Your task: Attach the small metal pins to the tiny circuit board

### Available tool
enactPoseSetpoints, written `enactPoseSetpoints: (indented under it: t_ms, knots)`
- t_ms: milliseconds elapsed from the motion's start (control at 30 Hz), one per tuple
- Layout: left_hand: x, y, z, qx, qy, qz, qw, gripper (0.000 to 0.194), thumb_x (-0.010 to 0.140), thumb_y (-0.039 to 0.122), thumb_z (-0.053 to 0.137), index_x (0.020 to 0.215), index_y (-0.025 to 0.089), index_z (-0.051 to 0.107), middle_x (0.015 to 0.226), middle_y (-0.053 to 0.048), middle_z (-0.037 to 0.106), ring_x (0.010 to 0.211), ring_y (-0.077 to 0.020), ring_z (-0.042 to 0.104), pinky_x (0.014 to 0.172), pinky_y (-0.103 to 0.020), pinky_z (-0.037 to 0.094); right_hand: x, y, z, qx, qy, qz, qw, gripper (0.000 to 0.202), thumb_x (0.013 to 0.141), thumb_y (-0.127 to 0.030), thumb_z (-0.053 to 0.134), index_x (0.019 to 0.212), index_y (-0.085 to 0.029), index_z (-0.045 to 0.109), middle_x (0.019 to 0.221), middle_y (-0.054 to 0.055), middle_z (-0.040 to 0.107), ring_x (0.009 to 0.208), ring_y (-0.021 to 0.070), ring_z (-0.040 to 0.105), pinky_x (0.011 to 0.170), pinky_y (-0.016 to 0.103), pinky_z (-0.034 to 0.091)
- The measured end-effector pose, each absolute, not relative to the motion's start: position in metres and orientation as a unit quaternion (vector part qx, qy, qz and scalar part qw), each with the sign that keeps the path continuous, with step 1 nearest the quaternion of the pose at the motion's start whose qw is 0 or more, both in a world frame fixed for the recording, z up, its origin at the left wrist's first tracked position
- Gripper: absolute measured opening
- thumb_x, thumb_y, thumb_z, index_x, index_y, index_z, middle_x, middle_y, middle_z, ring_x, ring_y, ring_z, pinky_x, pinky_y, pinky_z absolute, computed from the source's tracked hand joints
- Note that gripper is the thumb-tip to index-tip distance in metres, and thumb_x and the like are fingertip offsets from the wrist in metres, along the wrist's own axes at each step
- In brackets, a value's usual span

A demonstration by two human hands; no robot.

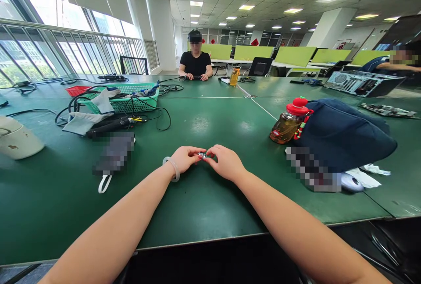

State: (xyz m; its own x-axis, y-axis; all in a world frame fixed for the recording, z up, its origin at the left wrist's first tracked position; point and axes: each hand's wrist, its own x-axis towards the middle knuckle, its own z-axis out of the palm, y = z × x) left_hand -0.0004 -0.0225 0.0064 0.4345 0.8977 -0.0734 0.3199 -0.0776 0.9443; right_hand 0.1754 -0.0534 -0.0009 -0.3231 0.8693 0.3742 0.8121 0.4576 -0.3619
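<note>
Between my fingertips, just above the green table [197,214], is a small silvery metallic piece [202,155]; its exact kind is too small to make out. My left hand [184,157], with a pale bangle at the wrist, pinches it from the left between thumb and fingers. From the other side my right hand [226,160] grips it with thumb and forefinger. Both hands are closed and meet at the piece, partly covering it. A dark blurred phone-like object [116,152] with a white strap lies left of my left hand.
At the left sits a green basket [144,103] with cables and gloves, beside a red tray [76,90]. A red-lidded bottle [285,126], a navy cap [342,135] and a mouse [351,183] are at right. An open computer case [362,83] stands farther back. Another person sits opposite.
</note>
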Motion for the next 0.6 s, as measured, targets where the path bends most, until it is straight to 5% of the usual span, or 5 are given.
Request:
enactPoseSetpoints:
  t_ms: [233, 367, 433, 600]
  knots:
    - [0.002, -0.029, 0.01, 0.511, 0.414, 0.31, 0.687, 0.037, 0.062, 0.023, 0.071, 0.099, 0.014, 0.067, 0.091, -0.007, 0.068, 0.078, -0.0122, 0.061, 0.08, -0.028, 0.048, 0.163, -0.062, -0.001, -0.513, -0.823, -0.019, 0.243, 0.022, 0.084, -0.039, 0.048, 0.08, -0.02, 0.058, 0.082, 0.003, 0.059, 0.068, 0.0125, 0.054, 0.059, 0.024, 0.035]
    - [0.004, -0.029, 0.008, 0.525, 0.412, 0.285, 0.688, 0.034, 0.067, 0.019, 0.067, 0.1, 0.013, 0.066, 0.089, -0.007, 0.069, 0.076, -0.0117, 0.063, 0.075, -0.024, 0.05, 0.158, -0.064, -0.002, -0.502, -0.835, -0.039, 0.22, 0.022, 0.083, -0.039, 0.049, 0.08, -0.019, 0.057, 0.081, 0.002, 0.059, 0.068, 0.0128, 0.054, 0.056, 0.024, 0.033]
    - [0.002, -0.026, 0.008, 0.591, 0.451, 0.265, 0.614, 0.033, 0.074, 0.016, 0.059, 0.107, 0.013, 0.062, 0.09, -0.008, 0.069, 0.076, -0.0115, 0.064, 0.074, -0.025, 0.051, 0.159, -0.062, -0.003, -0.498, -0.839, -0.025, 0.217, 0.022, 0.084, -0.039, 0.048, 0.082, -0.019, 0.058, 0.083, 0.002, 0.059, 0.068, 0.0122, 0.054, 0.057, 0.024, 0.033]
    - [-0.027, -0.007, 0.02, 0.706, 0.636, 0.216, 0.225, 0.033, 0.079, 0.013, 0.047, 0.108, 0.018, 0.062, 0.098, -0.006, 0.068, 0.088, -0.016, 0.063, 0.087, -0.029, 0.047, 0.169, -0.055, -0.003, -0.507, -0.827, 0.036, 0.24, 0.021, 0.086, -0.037, 0.045, 0.085, -0.021, 0.058, 0.078, 0.0, 0.058, 0.068, 0.0104, 0.051, 0.059, 0.022, 0.033]
